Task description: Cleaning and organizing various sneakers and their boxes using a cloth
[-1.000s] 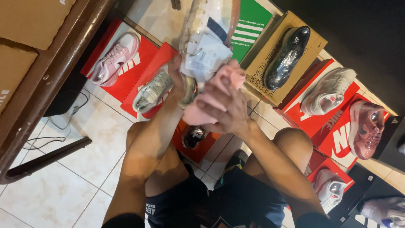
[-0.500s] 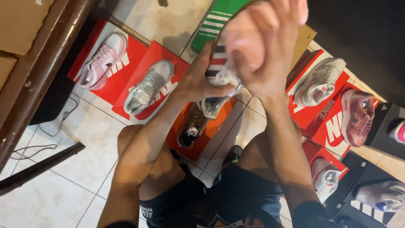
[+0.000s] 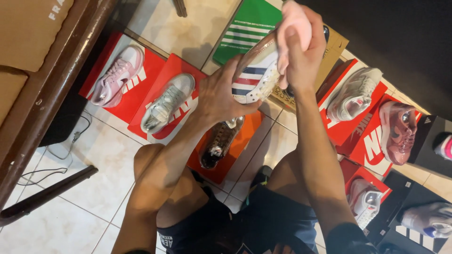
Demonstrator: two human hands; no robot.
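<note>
My left hand (image 3: 221, 96) grips a white sneaker with red and blue side stripes (image 3: 254, 75), held on its side above the floor. My right hand (image 3: 303, 51) presses a pink cloth (image 3: 292, 28) against the upper end of that sneaker. Both arms reach forward over my bent knees. Below the held shoe, a brown and silver sneaker (image 3: 219, 143) lies on an orange shoe box (image 3: 245, 136). Behind the hands sits a green shoe box with white stripes (image 3: 245, 28).
A pink sneaker (image 3: 117, 75) and a grey sneaker (image 3: 167, 103) lie on red boxes at left. Several more sneakers on red and black boxes line the right, including a dark pink one (image 3: 398, 131). A wooden table edge (image 3: 52, 94) and cables run along the left.
The held sneaker and both hands have risen and shifted right in view. The right hand with the pink cloth has moved from the shoe's side up to its upper end.
</note>
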